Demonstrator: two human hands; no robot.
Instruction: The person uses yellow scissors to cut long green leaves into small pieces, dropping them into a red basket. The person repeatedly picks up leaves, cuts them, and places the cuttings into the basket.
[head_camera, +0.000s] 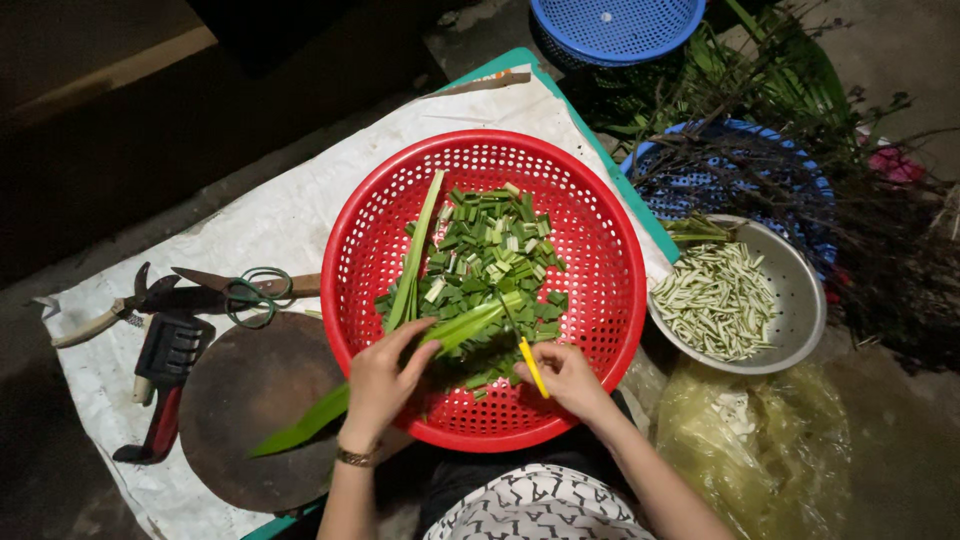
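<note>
On a white sheet, a red basket (600, 250) holds many cut pieces (490, 250); left hand (380, 385) grips an uncut leaf (400, 375), right hand (565, 375) clasps a yellow-handled knife (530, 365).

- My left hand (380, 385) grips a long green leaf (400, 375) over the red basket (600, 250).
- My right hand (567, 378) holds a yellow-handled knife (530, 365), blade against the leaf.
- Chopped green pieces (490, 255) fill the basket (one uncut strip among them).
- Left: round board (250, 410), scissors (240, 292).
- Right: metal bowl (805, 300) of pale slivers.
</note>
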